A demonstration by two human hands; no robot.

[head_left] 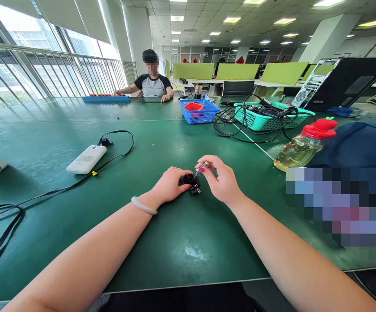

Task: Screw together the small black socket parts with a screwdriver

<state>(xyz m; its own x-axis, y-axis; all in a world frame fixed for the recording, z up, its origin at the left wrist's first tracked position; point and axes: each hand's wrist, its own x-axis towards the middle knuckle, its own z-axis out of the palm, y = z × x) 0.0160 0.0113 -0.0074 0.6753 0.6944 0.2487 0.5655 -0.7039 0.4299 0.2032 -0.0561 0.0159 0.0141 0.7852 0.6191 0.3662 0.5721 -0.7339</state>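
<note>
Both hands meet over the green table [181, 251], w/ the left hand [170, 185] pinning a small black plug [191, 183] flat so it can't slide. Right hand [222, 182] pinches a small screwdriver [202, 166], tip angled down onto the plug. White power bank [86, 159] lies well left of the plug.

Colours on the green bench [162, 143]

A black plug [190, 182] lay at centre; white power bank [86, 159] left; blue basket [197, 113] and teal basket [266, 119] above; red-capped bottle [305, 145] right.
</note>
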